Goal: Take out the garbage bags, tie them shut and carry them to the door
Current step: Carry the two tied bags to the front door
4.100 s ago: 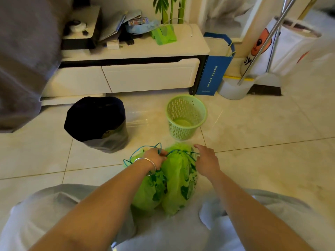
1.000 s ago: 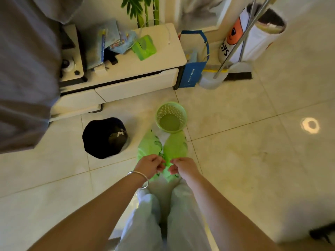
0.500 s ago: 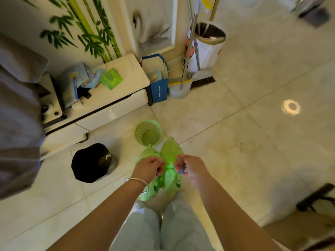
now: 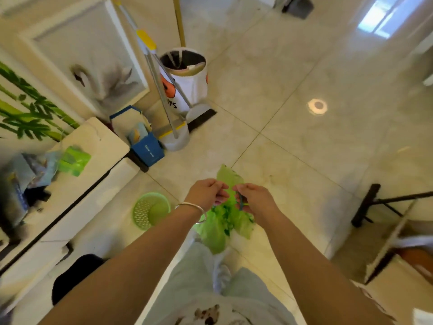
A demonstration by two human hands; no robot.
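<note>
A light green garbage bag (image 4: 222,221) with dark green print hangs in front of my legs, lifted off the floor. My left hand (image 4: 206,193), with a silver bangle on the wrist, pinches the bag's gathered top. My right hand (image 4: 255,199) grips the blue drawstring right beside it; the two hands almost touch. The empty green mesh bin (image 4: 150,211) stands on the floor to the left. A black-lined bin (image 4: 75,275) sits at lower left, partly hidden by my left arm.
A white low cabinet (image 4: 77,184) with clutter runs along the left. A blue paper bag (image 4: 145,146), a dustpan and broom (image 4: 178,134) and a white fabric basket (image 4: 185,83) stand by the wall. A dark table leg (image 4: 365,205) is at right. Tiled floor stretches ahead.
I have stood up from a crouch and lifted the green bag off the floor. The view has swung right, so both bins have slid to the left. My hands have stayed together at the bag's top.
</note>
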